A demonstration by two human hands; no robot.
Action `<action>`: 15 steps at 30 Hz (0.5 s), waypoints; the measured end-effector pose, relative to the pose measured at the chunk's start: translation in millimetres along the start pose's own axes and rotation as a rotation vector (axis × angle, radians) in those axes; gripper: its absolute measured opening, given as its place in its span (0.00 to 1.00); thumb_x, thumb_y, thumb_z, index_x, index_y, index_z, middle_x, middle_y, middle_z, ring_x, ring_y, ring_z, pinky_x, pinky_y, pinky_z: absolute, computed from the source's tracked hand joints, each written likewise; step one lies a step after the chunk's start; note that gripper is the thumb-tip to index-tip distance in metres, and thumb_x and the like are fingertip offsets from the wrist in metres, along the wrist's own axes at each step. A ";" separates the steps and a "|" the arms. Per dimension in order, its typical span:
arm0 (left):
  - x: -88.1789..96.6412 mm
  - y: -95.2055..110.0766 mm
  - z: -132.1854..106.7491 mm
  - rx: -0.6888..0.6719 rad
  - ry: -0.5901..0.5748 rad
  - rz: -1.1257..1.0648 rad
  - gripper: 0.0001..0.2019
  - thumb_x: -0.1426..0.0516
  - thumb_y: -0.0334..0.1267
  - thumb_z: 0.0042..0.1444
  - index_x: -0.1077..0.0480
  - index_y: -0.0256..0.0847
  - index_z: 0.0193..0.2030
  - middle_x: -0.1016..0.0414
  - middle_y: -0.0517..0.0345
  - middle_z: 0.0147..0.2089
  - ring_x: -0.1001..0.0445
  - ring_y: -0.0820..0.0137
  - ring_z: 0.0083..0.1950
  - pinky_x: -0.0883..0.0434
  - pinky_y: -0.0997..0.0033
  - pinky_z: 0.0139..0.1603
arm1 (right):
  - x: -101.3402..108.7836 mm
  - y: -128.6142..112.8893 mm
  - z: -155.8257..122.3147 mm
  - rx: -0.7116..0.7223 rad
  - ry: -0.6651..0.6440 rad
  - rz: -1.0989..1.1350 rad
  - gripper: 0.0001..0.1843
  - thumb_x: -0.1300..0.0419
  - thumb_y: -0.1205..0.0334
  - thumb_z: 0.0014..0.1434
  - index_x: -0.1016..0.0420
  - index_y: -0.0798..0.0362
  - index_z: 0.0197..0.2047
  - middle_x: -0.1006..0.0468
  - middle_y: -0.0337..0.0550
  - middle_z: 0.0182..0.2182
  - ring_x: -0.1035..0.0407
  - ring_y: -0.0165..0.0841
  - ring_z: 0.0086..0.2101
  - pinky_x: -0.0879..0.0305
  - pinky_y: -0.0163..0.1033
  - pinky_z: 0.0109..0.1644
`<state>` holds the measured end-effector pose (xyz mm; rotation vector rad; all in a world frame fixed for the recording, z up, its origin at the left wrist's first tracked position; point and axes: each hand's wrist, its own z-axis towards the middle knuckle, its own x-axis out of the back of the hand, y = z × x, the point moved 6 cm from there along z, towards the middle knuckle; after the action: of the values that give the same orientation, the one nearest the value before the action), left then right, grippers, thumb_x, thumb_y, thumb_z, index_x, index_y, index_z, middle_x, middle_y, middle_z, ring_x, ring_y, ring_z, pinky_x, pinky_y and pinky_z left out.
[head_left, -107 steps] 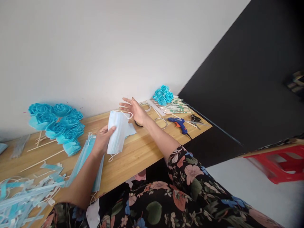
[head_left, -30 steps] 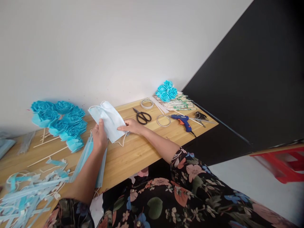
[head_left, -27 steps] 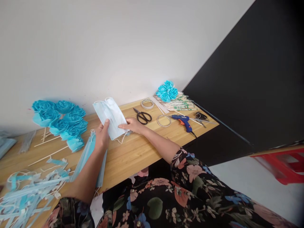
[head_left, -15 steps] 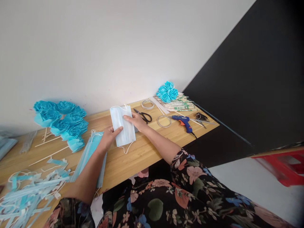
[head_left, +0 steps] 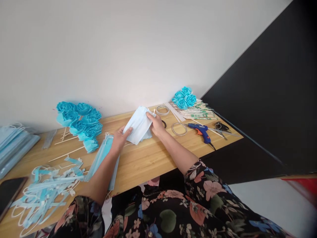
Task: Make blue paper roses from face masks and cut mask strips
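Both my hands hold one pale blue face mask (head_left: pixel 139 125) above the wooden table (head_left: pixel 146 162). My left hand (head_left: pixel 119 139) grips its near lower corner, thumb on top. My right hand (head_left: pixel 156 123) pinches the far upper edge, where a white ear loop sticks out. The mask hangs slanted between them. Black scissors (head_left: pixel 164 124) lie just behind my right hand, mostly hidden by it. A stack of blue masks (head_left: pixel 102 158) lies under my left forearm.
Blue mask-made roses on sticks (head_left: pixel 79 123) lie at the back left, a smaller bunch (head_left: pixel 184 98) at the back right on packed chopsticks (head_left: pixel 198 112). Tape rings (head_left: pixel 179 129), a blue glue gun (head_left: pixel 203 131), cut mask strips (head_left: pixel 47 191), a phone (head_left: pixel 8 195) and a mask pile (head_left: pixel 12 145) also lie around.
The mask was turned from upright to slanted and lifted a little toward the wall. My right hand moved from its side to its far edge. The camera swung left, revealing the phone and mask pile.
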<state>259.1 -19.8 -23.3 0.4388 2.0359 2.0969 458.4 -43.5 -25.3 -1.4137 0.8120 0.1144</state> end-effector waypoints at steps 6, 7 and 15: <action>19.0 6.6 1.0 -0.039 0.255 -0.123 0.20 0.35 0.56 0.46 0.27 0.41 0.34 0.31 0.64 0.26 0.34 0.73 0.25 0.35 0.75 0.26 | 0.4 -5.8 0.5 0.056 -0.043 -0.046 0.23 0.27 0.43 0.44 0.24 0.53 0.34 0.21 0.39 0.27 0.25 0.36 0.34 0.30 0.40 0.40; 19.7 6.8 0.7 -0.040 0.267 -0.112 0.20 0.35 0.56 0.46 0.27 0.41 0.34 0.32 0.64 0.25 0.34 0.73 0.24 0.35 0.75 0.24 | -0.3 -6.4 0.0 0.058 -0.060 -0.073 0.24 0.28 0.42 0.45 0.23 0.53 0.35 0.21 0.39 0.28 0.25 0.36 0.35 0.30 0.40 0.40; 18.4 -7.9 6.5 -0.073 0.246 0.040 0.20 0.37 0.57 0.50 0.25 0.41 0.38 0.32 0.64 0.26 0.32 0.71 0.23 0.31 0.73 0.21 | 3.7 -24.5 3.3 0.172 -0.086 -0.168 0.24 0.28 0.42 0.47 0.24 0.52 0.37 0.24 0.37 0.31 0.31 0.31 0.34 0.34 0.35 0.40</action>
<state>243.5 -7.2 -29.6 0.2199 2.0832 2.3429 475.4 -46.9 -7.4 -1.2994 0.6149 -0.0235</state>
